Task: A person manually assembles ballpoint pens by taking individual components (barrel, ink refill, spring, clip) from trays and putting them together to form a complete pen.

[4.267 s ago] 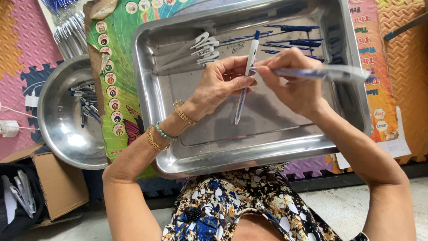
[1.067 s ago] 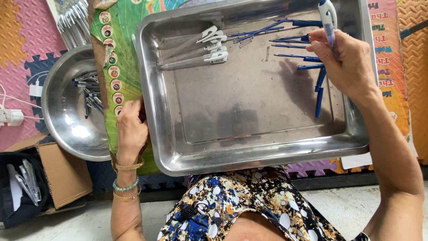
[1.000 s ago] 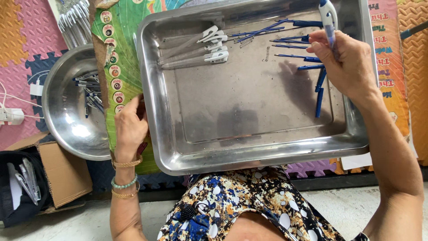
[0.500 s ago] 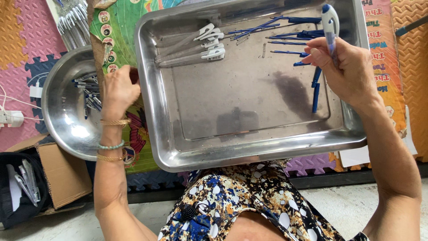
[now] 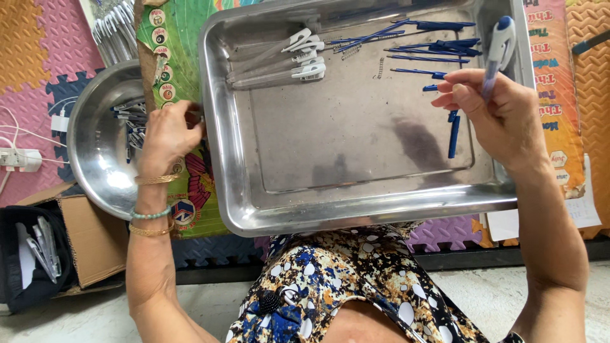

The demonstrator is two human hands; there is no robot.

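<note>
Bright foam mats cover the floor under a big shiny steel tray (image 5: 229, 165). The right hand (image 5: 502, 117) pinches a white pen with a blue tip (image 5: 497, 47) over the tray's right edge; a loose grip could drop it outside. The left hand (image 5: 168, 136), curled at the tray's left edge beside a round steel bowl (image 5: 95, 159), could tip the tray.

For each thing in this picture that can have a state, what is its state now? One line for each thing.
Left hand: resting at the tray's left edge, holding nothing that I can see.
Right hand: closed around a pen.
Pen: assembled, blue tip up, held above the tray.
Tray: flat, partly filled with pen parts.
Clear barrels: lying loose in the tray.
Blue refills: lying loose.
Round bowl: holds a few pens.
Cardboard box: open.
</note>
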